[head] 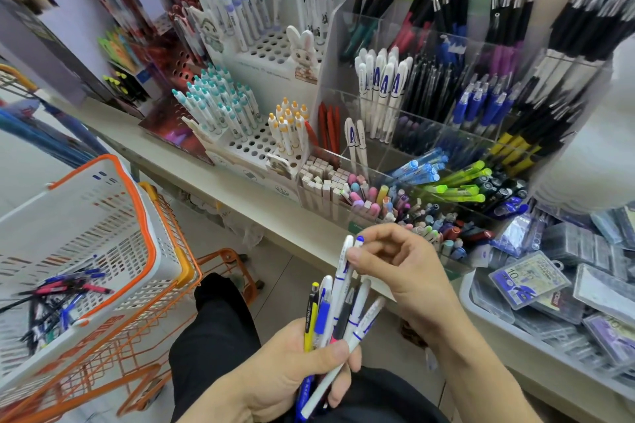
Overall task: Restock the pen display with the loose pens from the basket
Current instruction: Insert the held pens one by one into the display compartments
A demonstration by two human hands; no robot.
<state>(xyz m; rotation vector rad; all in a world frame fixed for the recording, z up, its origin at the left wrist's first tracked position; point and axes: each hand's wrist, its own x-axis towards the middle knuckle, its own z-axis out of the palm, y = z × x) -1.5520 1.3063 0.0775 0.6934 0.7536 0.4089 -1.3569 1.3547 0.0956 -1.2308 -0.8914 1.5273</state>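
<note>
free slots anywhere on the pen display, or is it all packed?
Free: empty holes in the lower white peg stand between the teal-capped pens and yellow-capped pens; more holes in the upper stand beside the rabbit figure. The compartment with two white pens has room. Crowded: the front eraser bins and black pen compartments.

Off to the right there's a clear tub (481,299) stuffed with small plastic refill boxes (529,280), purple-blue labels on most of them. A cardboard bunny cutout (302,45) stands up among the racks. Down low, an orange wire cart (144,347), beige floor tiles (295,288), and black trousers (220,330) at the bottom edge.
</note>
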